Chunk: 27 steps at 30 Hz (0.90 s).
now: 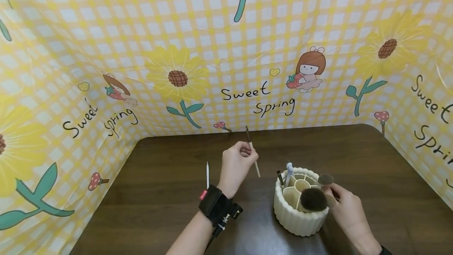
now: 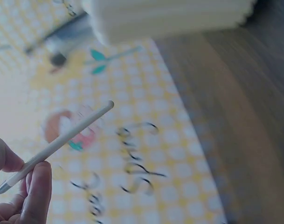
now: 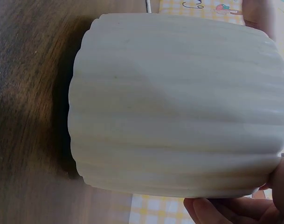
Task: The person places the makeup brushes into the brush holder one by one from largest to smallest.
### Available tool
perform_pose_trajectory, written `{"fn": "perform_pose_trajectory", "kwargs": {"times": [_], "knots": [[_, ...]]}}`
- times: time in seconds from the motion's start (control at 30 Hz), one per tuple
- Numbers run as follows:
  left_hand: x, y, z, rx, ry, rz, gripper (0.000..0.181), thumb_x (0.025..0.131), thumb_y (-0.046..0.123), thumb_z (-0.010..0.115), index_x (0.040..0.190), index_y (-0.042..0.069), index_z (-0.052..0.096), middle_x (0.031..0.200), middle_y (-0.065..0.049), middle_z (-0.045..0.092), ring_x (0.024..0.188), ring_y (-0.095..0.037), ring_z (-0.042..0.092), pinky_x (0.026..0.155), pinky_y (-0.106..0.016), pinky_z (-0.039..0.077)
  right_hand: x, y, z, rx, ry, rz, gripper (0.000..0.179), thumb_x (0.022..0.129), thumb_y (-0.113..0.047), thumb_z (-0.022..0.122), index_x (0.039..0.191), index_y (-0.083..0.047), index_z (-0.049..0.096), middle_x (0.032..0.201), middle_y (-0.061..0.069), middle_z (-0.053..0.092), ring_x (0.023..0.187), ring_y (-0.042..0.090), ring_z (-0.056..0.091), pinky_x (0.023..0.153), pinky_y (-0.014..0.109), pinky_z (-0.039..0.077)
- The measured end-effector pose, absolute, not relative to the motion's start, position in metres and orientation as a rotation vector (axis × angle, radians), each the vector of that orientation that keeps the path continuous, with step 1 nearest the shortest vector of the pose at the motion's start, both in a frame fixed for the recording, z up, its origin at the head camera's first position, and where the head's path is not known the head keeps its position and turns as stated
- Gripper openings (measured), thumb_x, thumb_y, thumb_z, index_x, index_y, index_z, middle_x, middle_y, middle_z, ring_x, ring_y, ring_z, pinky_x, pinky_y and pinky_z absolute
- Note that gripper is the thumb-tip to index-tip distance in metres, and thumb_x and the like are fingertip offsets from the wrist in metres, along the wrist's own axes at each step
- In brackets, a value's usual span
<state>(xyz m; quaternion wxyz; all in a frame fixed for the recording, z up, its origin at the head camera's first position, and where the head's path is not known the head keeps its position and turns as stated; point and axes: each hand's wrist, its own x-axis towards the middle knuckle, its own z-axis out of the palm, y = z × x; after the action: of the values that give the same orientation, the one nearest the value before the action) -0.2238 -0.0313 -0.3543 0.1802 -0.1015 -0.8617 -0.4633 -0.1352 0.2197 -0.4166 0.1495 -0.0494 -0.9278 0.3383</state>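
Observation:
My left hand [image 1: 238, 163] is raised over the far half of the table and pinches a slim brush [image 1: 257, 168] between thumb and fingertips. Its pale round-ended handle [image 2: 76, 133] points down in the head view, with the dark end up. At the right, a cream ribbed brush holder [image 1: 301, 223] stands on the table. My right hand [image 1: 348, 209] grips the holder at its right rim, with fingers [image 3: 209, 212] against the wall. Beside these fingers rise a big dark brush head [image 1: 313, 200] and a greyish one [image 1: 326, 179].
A white pen-like stick [image 1: 207, 174] lies left of my left wrist. Inside the holder, a pale-blue topped item [image 1: 289, 168] and a dark stick [image 1: 280, 178] lean at the left. Yellow checked cloth walls [image 1: 212, 30] rise around the brown table [image 1: 159, 192].

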Motion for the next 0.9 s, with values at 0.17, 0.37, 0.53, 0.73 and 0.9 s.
{"fn": "perform_pose_trajectory", "kwargs": {"times": [0.17,0.37,0.53,0.73,0.9], "knots": [[-0.204,-0.018,-0.342,-0.461,-2.364,-1.35,0.007,0.084,0.008,0.062,0.086,0.004,0.066,0.078,-0.006,0.07,0.07,-0.009,0.067,0.063,-0.014,0.052,-0.135,0.22,-0.417,-0.131,-2.652,0.962,0.025,0.095,-0.012,0.049,0.1,0.001,0.07,0.096,0.026,0.07,0.086,0.041,0.066,0.072,0.052,0.05],[-0.179,-0.004,-0.332,-0.741,-2.344,-1.441,0.006,0.085,0.003,0.064,0.087,-0.001,0.067,0.082,-0.011,0.072,0.072,-0.015,0.069,0.065,-0.012,0.053,-0.136,0.219,-0.418,-0.127,-2.634,0.958,0.025,0.094,-0.011,0.049,0.101,0.001,0.07,0.094,0.025,0.07,0.083,0.04,0.067,0.07,0.05,0.051],[-0.168,0.005,-0.34,-0.866,-2.505,-1.413,0.007,0.087,0.005,0.065,0.09,0.0,0.069,0.082,-0.009,0.073,0.072,-0.005,0.067,0.065,-0.008,0.05,-0.136,0.219,-0.418,-0.124,-2.629,0.966,0.025,0.094,-0.012,0.049,0.1,0.0,0.07,0.094,0.024,0.071,0.084,0.04,0.067,0.07,0.049,0.051],[-0.169,0.012,-0.359,-0.892,-2.688,-1.296,0.005,0.086,0.006,0.067,0.088,0.003,0.069,0.082,-0.004,0.073,0.071,0.004,0.063,0.065,-0.005,0.047,-0.136,0.219,-0.417,-0.129,-2.636,0.976,0.025,0.095,-0.013,0.049,0.099,-0.001,0.07,0.094,0.023,0.071,0.085,0.04,0.067,0.07,0.049,0.051],[-0.168,0.016,-0.37,-0.939,-2.782,-1.201,0.005,0.086,0.008,0.068,0.087,0.004,0.07,0.081,-0.002,0.073,0.069,0.007,0.061,0.062,-0.003,0.045,-0.134,0.219,-0.416,-0.139,-2.633,0.988,0.025,0.095,-0.014,0.049,0.099,-0.002,0.071,0.094,0.022,0.071,0.086,0.039,0.067,0.072,0.049,0.051]]}}
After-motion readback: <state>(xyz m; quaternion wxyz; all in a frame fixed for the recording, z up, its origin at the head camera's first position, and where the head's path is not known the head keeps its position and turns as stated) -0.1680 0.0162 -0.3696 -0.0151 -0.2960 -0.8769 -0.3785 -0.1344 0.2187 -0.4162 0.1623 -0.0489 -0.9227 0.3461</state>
